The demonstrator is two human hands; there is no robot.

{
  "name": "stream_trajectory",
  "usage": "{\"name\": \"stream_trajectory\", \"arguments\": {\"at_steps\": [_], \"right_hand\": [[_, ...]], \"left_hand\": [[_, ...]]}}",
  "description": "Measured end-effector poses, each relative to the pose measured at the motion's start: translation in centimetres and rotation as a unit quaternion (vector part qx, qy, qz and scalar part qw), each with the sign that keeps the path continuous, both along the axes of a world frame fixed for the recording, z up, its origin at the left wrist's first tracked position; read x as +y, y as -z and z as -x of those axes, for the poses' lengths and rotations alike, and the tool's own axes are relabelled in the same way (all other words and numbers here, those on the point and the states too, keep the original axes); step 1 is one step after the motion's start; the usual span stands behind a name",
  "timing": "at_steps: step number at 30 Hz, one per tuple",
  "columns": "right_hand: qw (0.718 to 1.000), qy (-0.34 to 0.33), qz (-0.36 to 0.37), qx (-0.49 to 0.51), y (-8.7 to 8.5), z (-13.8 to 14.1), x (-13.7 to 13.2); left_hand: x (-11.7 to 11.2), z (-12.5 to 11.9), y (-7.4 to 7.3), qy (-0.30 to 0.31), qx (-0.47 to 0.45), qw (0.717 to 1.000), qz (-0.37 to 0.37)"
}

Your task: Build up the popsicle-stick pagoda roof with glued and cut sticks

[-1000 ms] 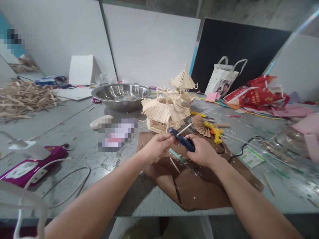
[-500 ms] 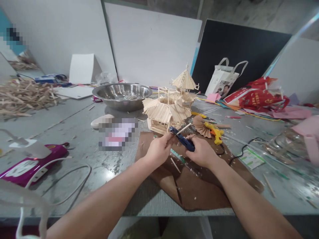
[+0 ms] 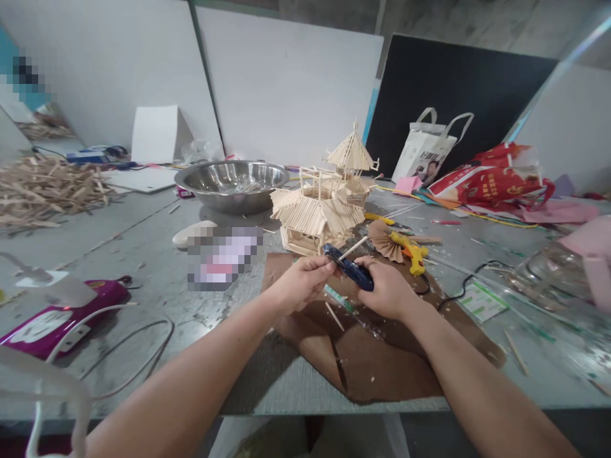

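My right hand is wrapped round a pair of dark blue pliers above the brown sheet. A thin wooden stick crosses the tool's head and points up to the right. At the tool's left end, my left hand is closed in a pinch on the stick; its fingertips are partly hidden. Just beyond both hands stands a small pavilion model built of wooden sticks, with a taller pointed roof behind. Another loose stick lies on the brown sheet below the hands.
A steel basin stands left of the model. Right of the hands are a yellow glue gun, its black cord and a folded paper fan. A purple power strip with white cables lies left, near a heap of wood strips.
My left hand has shifted slightly left and down, its fingers looser round the tool's end. The pliers and my right hand stay almost in place. The view has moved a little.
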State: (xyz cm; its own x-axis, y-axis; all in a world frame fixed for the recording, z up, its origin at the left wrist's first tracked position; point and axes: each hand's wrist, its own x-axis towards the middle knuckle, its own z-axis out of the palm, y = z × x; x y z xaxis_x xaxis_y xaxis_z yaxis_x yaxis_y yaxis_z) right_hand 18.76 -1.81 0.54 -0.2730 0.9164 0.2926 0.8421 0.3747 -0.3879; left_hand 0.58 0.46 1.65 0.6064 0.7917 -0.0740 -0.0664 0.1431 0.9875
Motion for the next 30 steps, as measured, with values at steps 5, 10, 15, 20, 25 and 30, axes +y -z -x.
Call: {"name": "stream_trajectory", "arguments": {"at_steps": [5, 10, 15, 20, 25, 30], "right_hand": [[1.0, -0.008, 0.012, 0.008, -0.2, 0.1, 0.0], [1.0, -0.015, 0.019, 0.015, -0.4, 0.2, -0.2], [1.0, 0.0, 0.01, 0.003, -0.4, 0.4, -0.3], [0.999, 0.03, 0.009, -0.02, 0.0, 0.5, 0.0], [1.0, 0.014, 0.001, 0.0, 0.6, -0.1, 0.6], [0.999, -0.027, 0.009, 0.044, 0.8, -0.4, 0.8]], "left_hand": [[0.2, 0.3, -0.3, 0.039, -0.022, 0.997, 0.064], [0.0, 0.3, -0.5, 0.038, -0.019, 0.998, 0.047], [-0.1, 0.0, -0.3, -0.019, 0.035, 0.997, -0.06], [0.1, -0.4, 0.4, -0.111, 0.137, 0.946, -0.272], [0.1, -0.7, 0.6, -0.103, 0.117, 0.943, -0.293], [-0.1, -0.7, 0.5, -0.075, 0.05, 0.979, -0.182]]}}
